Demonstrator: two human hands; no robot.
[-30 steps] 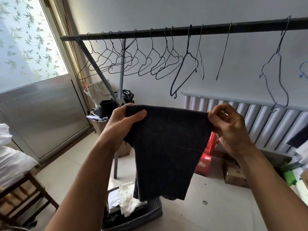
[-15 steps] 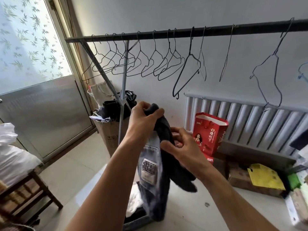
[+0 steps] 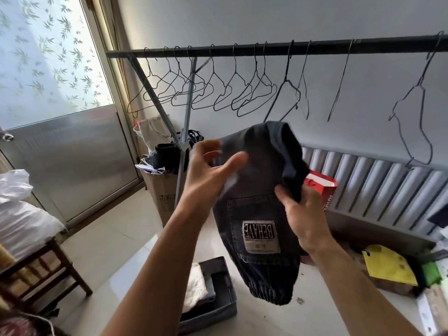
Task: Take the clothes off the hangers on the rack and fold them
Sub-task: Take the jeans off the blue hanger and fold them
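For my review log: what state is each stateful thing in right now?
Jeans: off the hanger, held in the air, partly folded.
Left hand: blurred against the jeans, grip unclear.
Right hand: grips the jeans' folded edge.
Hangers: all visible ones bare on the rail.
Grey box: open, clothes inside.
Red bag: upright, open.

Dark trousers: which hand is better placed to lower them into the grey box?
Probably the right hand: it grips the dark trousers at the fold, while the left hand looks open, blurred, beside them.
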